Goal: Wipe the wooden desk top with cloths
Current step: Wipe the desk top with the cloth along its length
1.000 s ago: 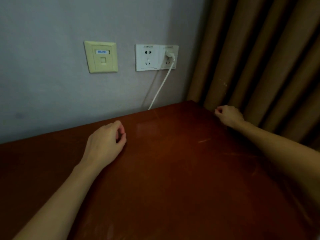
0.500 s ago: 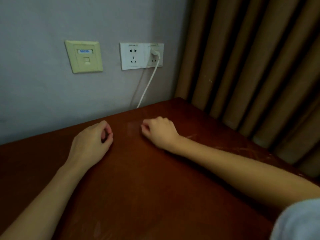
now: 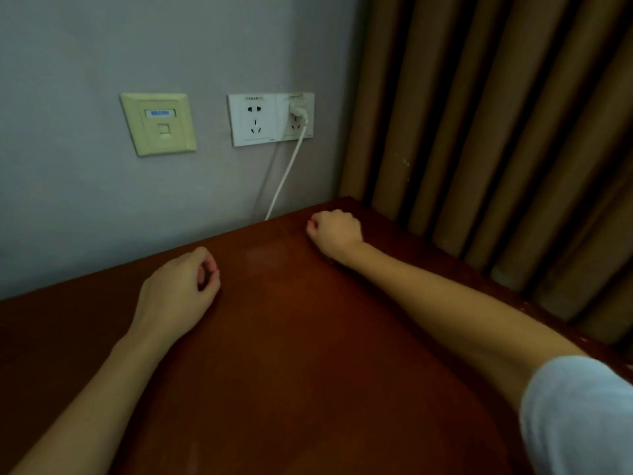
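The left hand (image 3: 174,289) lies knuckles-up on the wooden desk top (image 3: 291,354), fingers curled and thumb tip meeting the forefinger in a small loop that holds nothing. The right hand (image 3: 337,236) is balled into a loose fist farther out, near the far corner. The two are well apart, and no cloth shows in or under either. The desk top is directly beneath both hands and spreads back toward the person, and a pale dull patch sits between them. The step looks like a wiping pass over the far strip, though with no cloth visible it is only the motion. To do it well, each fist should open flat so a cloth would lie spread under the palm. Strokes should overlap, running from beyond the right hand back toward the body. Just beyond the gap between the hands a white cable (image 3: 287,173) drops from the socket (image 3: 270,118) behind the desk edge, so strokes should stop short of snagging it. The curtain (image 3: 496,132) hangs close outside the right hand.
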Action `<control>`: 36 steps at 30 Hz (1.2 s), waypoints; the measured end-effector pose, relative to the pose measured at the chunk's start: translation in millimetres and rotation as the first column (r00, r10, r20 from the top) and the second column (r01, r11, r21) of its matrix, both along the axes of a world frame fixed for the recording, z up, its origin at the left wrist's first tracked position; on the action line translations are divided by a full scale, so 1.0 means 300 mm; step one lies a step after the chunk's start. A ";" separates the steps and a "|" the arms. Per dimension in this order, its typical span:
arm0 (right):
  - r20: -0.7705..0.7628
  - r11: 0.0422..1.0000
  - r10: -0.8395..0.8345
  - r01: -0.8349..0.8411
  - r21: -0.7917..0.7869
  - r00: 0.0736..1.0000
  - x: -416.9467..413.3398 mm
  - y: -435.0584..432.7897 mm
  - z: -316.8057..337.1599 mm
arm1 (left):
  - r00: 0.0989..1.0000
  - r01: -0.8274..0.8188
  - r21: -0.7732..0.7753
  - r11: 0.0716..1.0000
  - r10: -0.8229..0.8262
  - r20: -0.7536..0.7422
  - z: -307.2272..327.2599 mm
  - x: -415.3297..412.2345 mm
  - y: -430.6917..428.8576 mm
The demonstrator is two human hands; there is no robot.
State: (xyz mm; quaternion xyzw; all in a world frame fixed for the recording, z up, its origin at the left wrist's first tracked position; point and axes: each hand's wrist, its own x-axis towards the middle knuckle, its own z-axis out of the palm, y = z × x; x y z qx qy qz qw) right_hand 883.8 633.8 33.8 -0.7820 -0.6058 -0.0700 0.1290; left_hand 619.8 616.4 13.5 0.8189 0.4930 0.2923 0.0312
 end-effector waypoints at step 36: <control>-0.073 0.993 0.079 -0.085 -0.083 0.994 0.394 -0.321 0.008 | 1.000 0.020 -0.003 1.000 -0.020 0.004 -0.008 -0.004 0.008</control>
